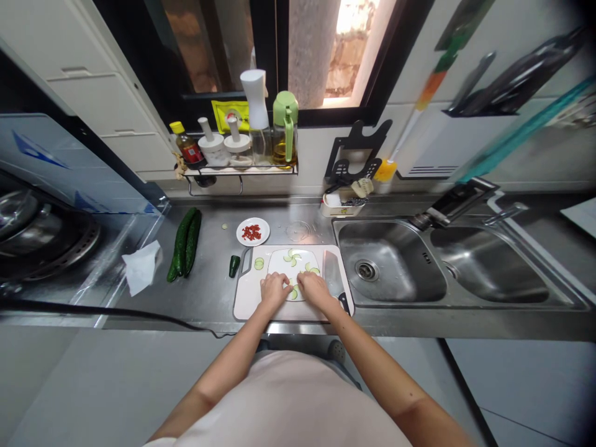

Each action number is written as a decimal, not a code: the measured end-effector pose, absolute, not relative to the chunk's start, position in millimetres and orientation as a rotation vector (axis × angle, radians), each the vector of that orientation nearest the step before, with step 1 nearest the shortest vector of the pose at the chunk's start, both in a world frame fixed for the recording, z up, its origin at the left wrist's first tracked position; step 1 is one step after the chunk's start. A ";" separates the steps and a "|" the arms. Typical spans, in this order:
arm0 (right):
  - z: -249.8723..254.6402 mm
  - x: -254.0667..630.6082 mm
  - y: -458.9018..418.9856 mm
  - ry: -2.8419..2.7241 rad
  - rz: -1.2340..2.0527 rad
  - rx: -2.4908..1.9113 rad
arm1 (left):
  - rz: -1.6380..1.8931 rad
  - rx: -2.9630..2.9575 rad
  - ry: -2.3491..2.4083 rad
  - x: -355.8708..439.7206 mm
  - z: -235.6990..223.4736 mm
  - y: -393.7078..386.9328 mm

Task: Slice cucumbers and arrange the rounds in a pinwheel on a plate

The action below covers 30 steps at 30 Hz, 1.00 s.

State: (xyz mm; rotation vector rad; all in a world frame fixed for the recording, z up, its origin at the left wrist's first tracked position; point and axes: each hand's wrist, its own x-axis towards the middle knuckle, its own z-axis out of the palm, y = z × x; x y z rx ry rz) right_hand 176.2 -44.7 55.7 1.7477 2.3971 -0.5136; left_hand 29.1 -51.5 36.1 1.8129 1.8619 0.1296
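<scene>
A white square plate (274,259) rests on a pale cutting board (251,304), with thin cucumber slices (292,257) arranged in clusters on it. My left hand (274,290) is over the plate's near left corner, thumb and fingers pinched at a cucumber slice beside the near cluster. On the right side, my right hand (313,290) has its fingers drawn together over the plate near the right cluster; what they hold is hidden. Several loose slices (259,264) lie on the board's left. A knife (332,270) lies along the board's right side.
Behind the board stands a small plate of chopped red pieces (251,232). A cucumber end (234,266) and whole cucumbers (185,245) lie leftward, beside a white tissue (142,267). A double sink (391,261) is to the right. Bottles fill a wall rack (242,169).
</scene>
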 end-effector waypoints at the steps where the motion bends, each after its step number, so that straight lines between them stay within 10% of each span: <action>1: 55.7 176.0 -46.0 2.388 -0.515 1.752 | 0.124 1.808 1.866 29.2 35.8 -51.3; 30: 50.2 178.9 -53.6 2.376 -0.490 1.765 | 0.064 1.833 1.860 27.8 36.3 -45.6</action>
